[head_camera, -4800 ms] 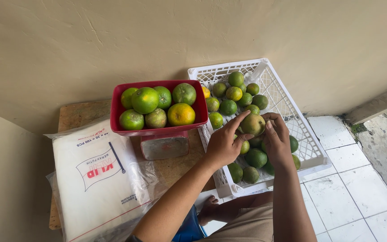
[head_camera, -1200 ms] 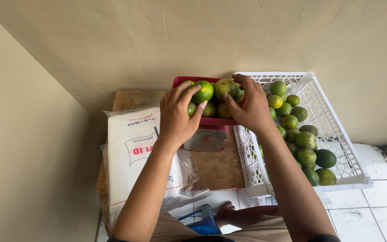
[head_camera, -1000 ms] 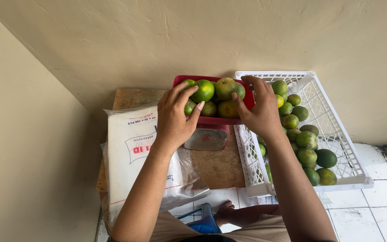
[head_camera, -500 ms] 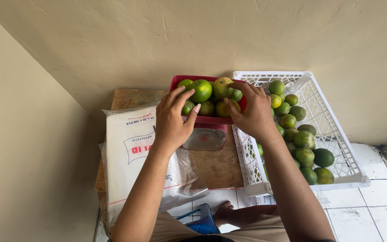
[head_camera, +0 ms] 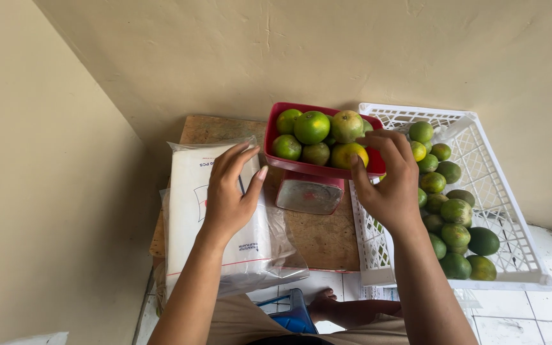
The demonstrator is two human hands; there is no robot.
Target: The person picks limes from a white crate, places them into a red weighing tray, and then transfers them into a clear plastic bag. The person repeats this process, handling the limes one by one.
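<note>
Hovering open-fingered, left hand [head_camera: 230,191] over crinkly plastic pack [head_camera: 215,223]; right hand [head_camera: 388,182] (empty, spread) touches glossy red tray [head_camera: 276,137].

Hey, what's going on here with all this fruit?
A person is loading green citrus fruits into a red tray on a small scale. The right hand is at the tray's near right corner; the left hand hovers open over a plastic bag pack. More fruit sits in the white crate.

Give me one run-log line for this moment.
left hand: open above plastic bag pack | right hand: open at red tray rim | citrus heaped in tray on scale
</note>
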